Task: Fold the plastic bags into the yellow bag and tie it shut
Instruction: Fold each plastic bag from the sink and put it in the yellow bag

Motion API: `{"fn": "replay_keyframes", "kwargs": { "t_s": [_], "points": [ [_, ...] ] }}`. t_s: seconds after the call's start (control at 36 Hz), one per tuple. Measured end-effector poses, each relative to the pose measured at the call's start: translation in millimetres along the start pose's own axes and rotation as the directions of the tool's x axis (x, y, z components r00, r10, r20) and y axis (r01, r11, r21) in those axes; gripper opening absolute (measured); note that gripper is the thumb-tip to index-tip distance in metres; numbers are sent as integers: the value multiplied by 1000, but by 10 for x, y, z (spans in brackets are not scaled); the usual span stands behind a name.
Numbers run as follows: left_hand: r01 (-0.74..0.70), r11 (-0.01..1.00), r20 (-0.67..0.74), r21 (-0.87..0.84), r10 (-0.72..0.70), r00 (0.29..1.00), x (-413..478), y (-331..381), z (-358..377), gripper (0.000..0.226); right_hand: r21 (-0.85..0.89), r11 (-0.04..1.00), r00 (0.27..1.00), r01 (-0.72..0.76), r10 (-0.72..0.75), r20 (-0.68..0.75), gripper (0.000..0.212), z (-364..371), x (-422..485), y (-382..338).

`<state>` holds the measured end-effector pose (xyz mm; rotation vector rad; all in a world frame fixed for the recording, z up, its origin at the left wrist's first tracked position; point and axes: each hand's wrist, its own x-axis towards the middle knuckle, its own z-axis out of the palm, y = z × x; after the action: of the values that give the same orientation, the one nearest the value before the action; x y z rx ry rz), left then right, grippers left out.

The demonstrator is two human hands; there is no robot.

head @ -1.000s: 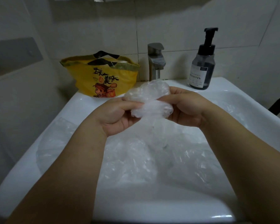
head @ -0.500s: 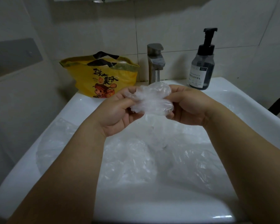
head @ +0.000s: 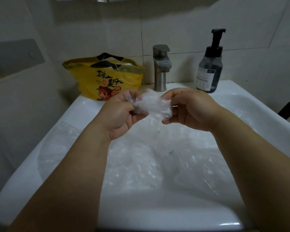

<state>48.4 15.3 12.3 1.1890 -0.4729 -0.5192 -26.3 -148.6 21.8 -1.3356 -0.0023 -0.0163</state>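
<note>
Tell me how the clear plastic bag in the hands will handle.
Probably floppy: the clear plastic bag is crumpled between left hand and right hand. Likely very light, being thin and see-through. It may spring open once released.

Sink (head: 84,114) holds loose plastic bags (head: 141,164); yellow bag (head: 90,81), tap (head: 160,71), soap bottle (head: 209,72) on rim

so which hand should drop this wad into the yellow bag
Left, probably. The left hand pinches the wad and sits just in front of the yellow bag; the right hand, also gripping the wad, is farther over, in front of the tap.
</note>
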Motion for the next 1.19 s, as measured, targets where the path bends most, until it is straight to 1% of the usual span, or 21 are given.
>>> {"fn": "replay_keyframes", "kwargs": {
  "t_s": [0.06, 0.11, 0.19, 0.25, 0.31, 0.33, 0.36, 0.39, 0.42, 0.44, 0.47, 0.53, 0.61, 0.69, 0.78, 0.86, 0.94, 1.0, 1.03, 1.11, 1.19],
  "points": [
    [-6, 998, -38, 61, 8, 999, 7, -10, 0, 40, 2, 1000, 999, -30, 30, 27, 29, 19, -14, 3],
    [11, 997, -52, 72, -8, 999, 0, -5, -2, 40, -54, 998, 999, -15, 13, -30, 30, 38, -3, 24],
    [76, 996, 1, -46, -76, 997, -13, 26, -23, 30, -238, 970, 989, 57, -88, -120, 18, 62, 19, 54],
    [112, 985, 34, -134, -108, 994, -19, 46, -44, 17, -297, 951, 979, 90, -139, -148, 6, 65, 18, 55],
    [135, 965, 31, -223, -131, 991, -3, 35, -67, 57, -368, 923, 963, 111, -191, -188, 16, 64, 30, 74],
    [140, 966, 38, -217, -135, 990, 9, 10, -64, 74, -400, 907, 952, 131, -228, -205, 21, 81, 39, 88],
    [145, 975, 48, -168, -139, 989, 11, -22, -35, 80, -425, 892, 940, 156, -266, -214, 26, 108, 44, 103],
    [146, 985, 43, -92, -143, 989, 7, -54, 13, 73, -441, 879, 930, 181, -299, -214, 32, 132, 51, 123],
    [144, 989, 27, -16, -144, 989, 5, -84, 52, 57, -451, 870, 923, 197, -320, -213, 37, 149, 56, 143],
    [140, 989, -8, 36, -140, 990, 7, -95, 87, 42, -460, 866, 921, 198, -325, -214, 43, 156, 56, 150],
    [129, 990, -45, 56, -127, 991, 18, -101, 93, 33, -460, 869, 925, 183, -310, -218, 47, 154, 55, 146],
    [92, 995, -77, 35, -89, 993, 62, -123, 39, 32, -415, 904, 956, 99, -202, -211, 48, 125, 46, 111],
    [69, 994, -129, 89, -57, 990, 64, -93, 0, 36, -286, 957, 994, -51, 21, -106, 31, 96, 20, 55],
    [51, 993, -139, 102, -37, 990, 45, -80, -2, 29, -234, 967, 993, -101, 85, -78, 13, 126, -8, 58],
    [28, 1000, -136, 13, -26, 990, 42, -42, 27, 22, -266, 956, 989, -122, 93, -118, 13, 144, -5, 80],
    [4, 995, -80, -96, -12, 997, 35, -54, 50, 31, -218, 973, 992, -78, 53, -117, 10, 161, 7, 81],
    [90, 996, 38, 23, -91, 995, -2, -124, 126, 35, -152, 988, 998, -27, 19, -59, 11, 179, 5, 85],
    [132, 986, 84, 98, -140, 987, -24, -184, 182, 44, -208, 978, 1000, -12, 9, -17, 15, 212, 12, 123],
    [132, 985, 69, 110, -140, 988, -28, -197, 212, 44, -258, 966, 1000, -8, 5, -12, 15, 229, 18, 151],
    [131, 988, 2, 81, -132, 991, -7, -202, 235, 24, -375, 927, 998, 27, -45, -40, 13, 275, 41, 225],
    [127, 991, 10, 48, -128, 992, 10, -201, 216, 24, -399, 915, 995, 57, -84, -51, 8, 278, 56, 236]
  ]
}}
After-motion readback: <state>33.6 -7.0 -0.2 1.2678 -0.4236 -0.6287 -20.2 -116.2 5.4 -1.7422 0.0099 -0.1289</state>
